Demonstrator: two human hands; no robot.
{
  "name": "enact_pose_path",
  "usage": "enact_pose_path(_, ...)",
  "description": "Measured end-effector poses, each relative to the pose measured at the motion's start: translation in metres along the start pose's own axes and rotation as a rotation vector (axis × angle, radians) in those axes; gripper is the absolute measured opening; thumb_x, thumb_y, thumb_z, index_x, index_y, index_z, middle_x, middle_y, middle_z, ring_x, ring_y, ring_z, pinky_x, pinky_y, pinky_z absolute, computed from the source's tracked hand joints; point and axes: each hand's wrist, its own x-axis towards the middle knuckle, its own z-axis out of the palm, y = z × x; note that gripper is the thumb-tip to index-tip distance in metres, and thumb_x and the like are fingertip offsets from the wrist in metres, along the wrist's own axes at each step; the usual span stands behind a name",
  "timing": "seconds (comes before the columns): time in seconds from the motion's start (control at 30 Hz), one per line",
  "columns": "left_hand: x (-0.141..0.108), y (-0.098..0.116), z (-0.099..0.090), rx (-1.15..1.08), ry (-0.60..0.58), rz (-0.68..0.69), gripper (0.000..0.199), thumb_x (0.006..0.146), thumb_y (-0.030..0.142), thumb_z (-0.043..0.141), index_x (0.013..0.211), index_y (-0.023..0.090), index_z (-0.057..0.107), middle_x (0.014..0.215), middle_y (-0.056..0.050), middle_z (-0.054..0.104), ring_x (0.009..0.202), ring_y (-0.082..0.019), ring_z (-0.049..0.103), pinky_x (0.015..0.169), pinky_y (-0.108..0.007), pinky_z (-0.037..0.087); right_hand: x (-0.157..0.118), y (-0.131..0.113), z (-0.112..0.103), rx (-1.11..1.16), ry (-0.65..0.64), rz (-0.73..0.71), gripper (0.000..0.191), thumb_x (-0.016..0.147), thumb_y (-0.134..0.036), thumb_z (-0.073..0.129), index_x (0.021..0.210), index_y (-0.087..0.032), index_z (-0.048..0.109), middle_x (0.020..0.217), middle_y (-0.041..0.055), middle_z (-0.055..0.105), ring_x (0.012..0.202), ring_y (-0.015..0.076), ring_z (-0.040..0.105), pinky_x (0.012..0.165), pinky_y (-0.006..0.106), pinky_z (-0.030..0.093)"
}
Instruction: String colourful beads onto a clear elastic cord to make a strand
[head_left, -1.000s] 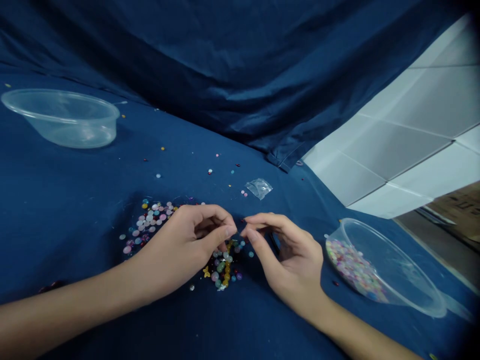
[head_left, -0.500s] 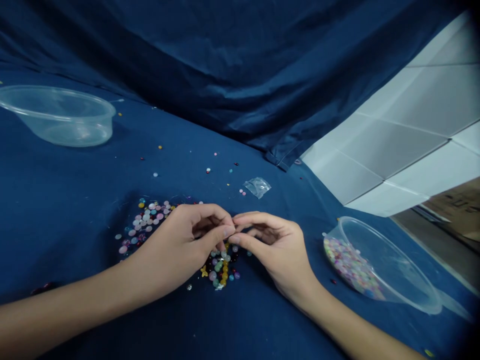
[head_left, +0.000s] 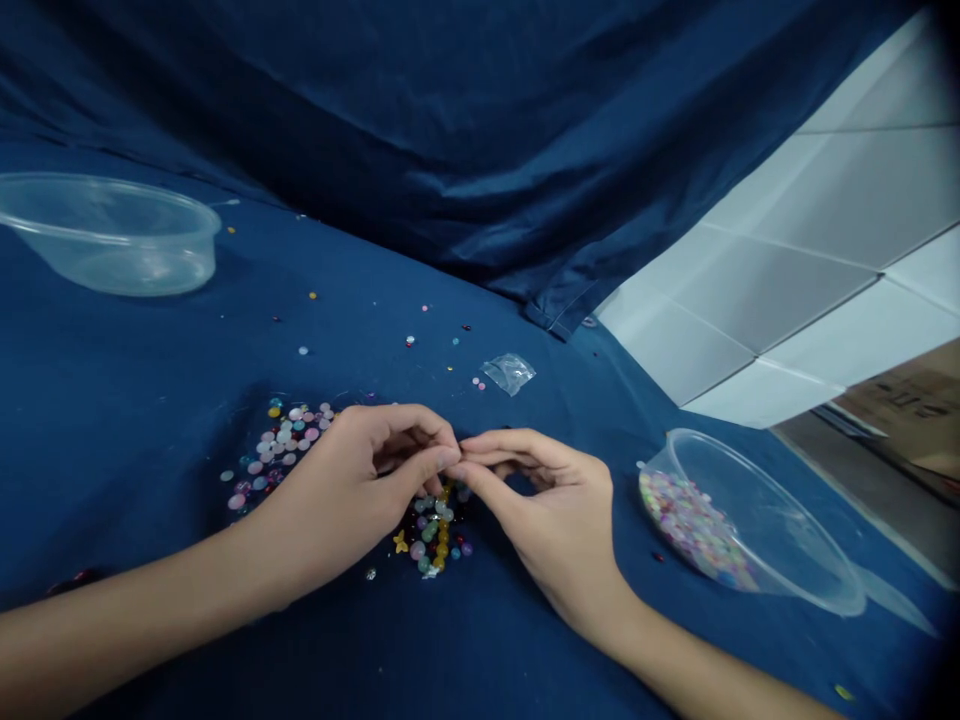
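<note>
My left hand (head_left: 382, 470) is closed, thumb and forefinger pinched together above the beads. Against its fingertips meet those of my right hand (head_left: 551, 500), also in a pinch. Whatever lies between the fingertips is too small to make out. Just below them runs a line of yellow beads (head_left: 442, 535), its upper end hidden by the fingers. Green, pink, purple and dark beads (head_left: 420, 550) surround it, with a yellow butterfly-shaped bead (head_left: 400, 542) to the left. A heap of pink, white and blue beads (head_left: 289, 440) lies behind my left hand, partly covered by it.
At the far left stands a clear plastic bowl (head_left: 142, 240). To the right, another clear bowl (head_left: 780, 530) holds many pastel beads (head_left: 694, 525). A small clear plastic bag (head_left: 510, 373) and stray beads lie on the blue cloth (head_left: 360, 650). White tiles (head_left: 787, 290) edge the right side.
My right fingertips have pressed in closer against the left ones. The whole view has shifted slightly; the beads and bowls stay in place on the cloth.
</note>
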Motion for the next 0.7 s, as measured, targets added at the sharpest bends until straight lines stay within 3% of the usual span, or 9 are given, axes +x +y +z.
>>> enact_pose_path(0.27, 0.0006, 0.0001, -0.0003, -0.006, 0.003, 0.006, 0.017, 0.088, 0.028, 0.059, 0.074, 0.024, 0.068, 0.065, 0.003, 0.06, 0.059, -0.01, 0.054, 0.054, -0.014, 0.038, -0.002, -0.0009, -0.0011, 0.027, -0.028, -0.068, 0.017, 0.075, -0.005, 0.076, 0.078, -0.021, 0.073, 0.075, -0.0052, 0.075, 0.067, 0.006, 0.068, 0.065, 0.013, 0.054)
enact_pose_path(0.53, -0.0001, 0.0013, -0.0017, 0.014, -0.002, -0.051, 0.016, 0.09, 0.032, 0.061, 0.077, 0.027, 0.068, 0.066, 0.005, 0.061, 0.063, -0.01, 0.056, 0.057, -0.014, 0.04, -0.003, 0.0024, -0.004, 0.063, -0.045, -0.047, 0.018, 0.081, -0.004, 0.07, 0.078, -0.021, 0.068, 0.079, -0.0041, 0.073, 0.074, 0.0096, 0.069, 0.072, 0.02, 0.055)
enact_pose_path(0.7, -0.0004, 0.002, -0.0023, 0.037, -0.009, -0.09, 0.017, 0.092, 0.035, 0.06, 0.079, 0.027, 0.068, 0.068, 0.005, 0.063, 0.066, -0.011, 0.058, 0.06, -0.017, 0.042, 0.0002, 0.0054, -0.0047, 0.046, -0.057, -0.021, 0.015, 0.081, -0.007, 0.071, 0.083, -0.022, 0.072, 0.079, -0.0023, 0.073, 0.071, 0.0112, 0.068, 0.069, 0.023, 0.055)
